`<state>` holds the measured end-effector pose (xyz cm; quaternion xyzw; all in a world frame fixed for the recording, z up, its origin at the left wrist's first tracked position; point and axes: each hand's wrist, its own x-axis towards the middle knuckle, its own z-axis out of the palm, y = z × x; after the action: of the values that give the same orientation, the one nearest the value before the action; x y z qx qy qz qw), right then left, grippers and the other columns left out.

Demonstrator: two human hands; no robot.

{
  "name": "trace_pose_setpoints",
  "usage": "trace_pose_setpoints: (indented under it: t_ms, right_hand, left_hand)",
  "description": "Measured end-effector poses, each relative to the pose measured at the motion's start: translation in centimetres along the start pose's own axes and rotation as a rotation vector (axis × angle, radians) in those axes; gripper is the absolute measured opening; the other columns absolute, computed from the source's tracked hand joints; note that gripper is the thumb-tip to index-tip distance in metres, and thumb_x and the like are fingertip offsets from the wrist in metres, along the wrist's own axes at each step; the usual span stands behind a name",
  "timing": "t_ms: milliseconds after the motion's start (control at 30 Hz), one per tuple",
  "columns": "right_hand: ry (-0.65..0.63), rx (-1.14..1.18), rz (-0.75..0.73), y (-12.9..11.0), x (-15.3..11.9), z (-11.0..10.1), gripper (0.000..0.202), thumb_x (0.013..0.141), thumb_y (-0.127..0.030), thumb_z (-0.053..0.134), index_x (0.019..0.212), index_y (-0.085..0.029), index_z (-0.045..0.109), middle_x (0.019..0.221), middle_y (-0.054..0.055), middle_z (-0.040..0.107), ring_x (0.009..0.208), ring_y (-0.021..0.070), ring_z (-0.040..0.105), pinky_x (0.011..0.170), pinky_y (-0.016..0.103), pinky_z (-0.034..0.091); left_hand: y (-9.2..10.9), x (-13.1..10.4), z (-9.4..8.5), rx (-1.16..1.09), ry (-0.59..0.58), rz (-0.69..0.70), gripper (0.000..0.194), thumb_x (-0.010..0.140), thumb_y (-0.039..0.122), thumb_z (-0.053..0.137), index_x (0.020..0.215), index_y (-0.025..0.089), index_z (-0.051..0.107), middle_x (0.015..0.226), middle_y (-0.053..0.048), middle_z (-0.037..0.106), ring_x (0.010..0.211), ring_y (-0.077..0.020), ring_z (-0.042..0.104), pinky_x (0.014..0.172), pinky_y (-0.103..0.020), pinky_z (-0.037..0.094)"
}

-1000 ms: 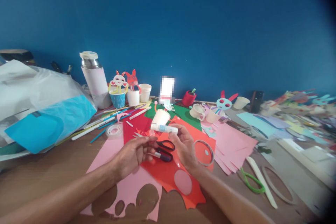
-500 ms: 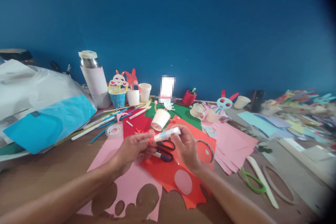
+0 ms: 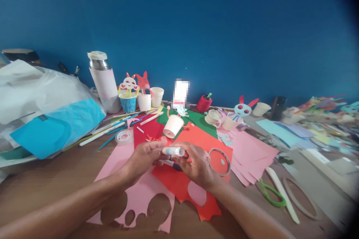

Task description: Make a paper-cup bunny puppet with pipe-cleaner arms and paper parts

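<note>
Tube, white, cylindrical and blue-printed [image 3: 171, 151], now lies nearly level between the hands, above the brown desk [image 3: 50, 179]; its steeper slant is gone, and the right hand [image 3: 198, 166] has moved closer to the left hand [image 3: 140, 160], so both meet at one point; right fingers grasp the tube; left fingers bend at its far end, their grip cannot be told; a dark-ended white tool [image 3: 176, 166] lies partly hidden beneath; a tilted white paper cup [image 3: 173, 126] stands just beyond.

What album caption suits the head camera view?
Right hand holds a white tube beside left hand, above orange paper.
</note>
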<state>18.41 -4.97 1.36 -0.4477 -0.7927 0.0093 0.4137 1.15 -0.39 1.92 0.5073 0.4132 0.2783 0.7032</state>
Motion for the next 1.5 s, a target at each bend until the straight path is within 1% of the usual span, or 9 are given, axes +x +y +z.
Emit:
trace_pose_setpoints:
  t_ms: [200,400,567,667,833,1000,1100,1300,1500]
  right_hand:
    - [-0.003,-0.126,-0.050,0.1,-0.2,0.1,0.022,0.085,-0.028,0.048,0.104,-0.018,0.052,0.086,0.006,0.066,0.080,0.0179,0.062,0.069,0.028,0.050]
    - [-0.055,-0.110,-0.102,0.3,-0.3,0.2,0.024,0.083,-0.023,0.052,0.106,-0.018,0.051,0.090,0.007,0.066,0.082,0.0181,0.061,0.070,0.029,0.049]
    - [-0.023,-0.128,-0.087,0.3,-0.3,0.2,0.025,0.083,-0.024,0.053,0.107,-0.018,0.051,0.089,0.006,0.066,0.080,0.0178,0.061,0.070,0.028,0.049]
    - [-0.013,-0.145,-0.069,0.4,-0.3,0.2,0.023,0.084,-0.027,0.051,0.105,-0.018,0.051,0.086,0.006,0.067,0.078,0.0181,0.062,0.068,0.028,0.049]
    - [-0.012,-0.160,-0.062,0.4,-0.3,0.2,0.022,0.085,-0.027,0.050,0.105,-0.017,0.051,0.084,0.006,0.066,0.076,0.0172,0.062,0.066,0.027,0.049]
    - [-0.050,-0.152,-0.101,0.1,-0.2,0.1,0.021,0.084,-0.026,0.051,0.104,-0.017,0.052,0.087,0.007,0.067,0.080,0.0180,0.062,0.068,0.028,0.049]
    - [-0.068,-0.147,-0.108,-0.1,-0.1,0.1,0.022,0.084,-0.025,0.052,0.105,-0.017,0.051,0.089,0.007,0.066,0.082,0.0185,0.062,0.069,0.029,0.049]
    - [-0.049,-0.136,-0.108,0.2,0.0,0.0,0.023,0.083,-0.023,0.052,0.106,-0.017,0.051,0.090,0.007,0.066,0.081,0.0182,0.062,0.068,0.028,0.049]
    - [-0.048,-0.140,-0.088,0.6,-0.2,0.0,0.024,0.082,-0.023,0.054,0.105,-0.018,0.051,0.091,0.006,0.066,0.080,0.0184,0.062,0.065,0.028,0.048]
  left_hand:
    - [0.0,-0.1,0.1,0.015,0.014,0.029,0.036,0.071,0.029,0.059,0.103,0.013,0.060,0.089,-0.009,0.070,0.081,-0.0193,0.064,0.068,-0.027,0.044]
    - [0.4,-0.2,0.3,-0.018,-0.025,0.000,0.029,0.073,0.027,0.058,0.099,0.014,0.061,0.087,-0.007,0.070,0.081,-0.0178,0.063,0.071,-0.027,0.044]
    - [0.6,-0.5,0.5,-0.079,-0.043,-0.027,0.030,0.071,0.027,0.060,0.098,0.015,0.063,0.091,-0.008,0.069,0.085,-0.0186,0.063,0.071,-0.027,0.044]
    - [0.7,-0.6,0.5,-0.085,-0.028,-0.018,0.031,0.069,0.027,0.062,0.098,0.015,0.063,0.089,-0.008,0.070,0.083,-0.0181,0.063,0.071,-0.027,0.044]
    - [0.6,-0.4,0.4,-0.106,-0.060,0.005,0.027,0.071,0.027,0.062,0.094,0.015,0.064,0.087,-0.007,0.070,0.080,-0.0171,0.063,0.073,-0.027,0.045]
    - [0.0,-0.2,0.0,-0.129,-0.095,-0.006,0.027,0.073,0.026,0.059,0.098,0.016,0.064,0.092,-0.008,0.069,0.085,-0.0180,0.063,0.076,-0.028,0.044]
    - [-0.3,-0.1,-0.2,-0.173,-0.100,-0.038,0.032,0.070,0.021,0.060,0.101,0.017,0.062,0.098,-0.009,0.068,0.089,-0.0189,0.062,0.076,-0.029,0.044]
    - [0.5,-0.6,0.0,-0.241,-0.137,-0.080,0.036,0.066,0.011,0.056,0.102,0.015,0.061,0.110,-0.011,0.063,0.091,-0.0206,0.061,0.075,-0.031,0.044]
    - [0.8,-0.8,0.2,-0.237,-0.107,-0.079,0.038,0.065,0.008,0.053,0.101,0.014,0.060,0.112,-0.011,0.062,0.099,-0.0227,0.058,0.078,-0.032,0.043]
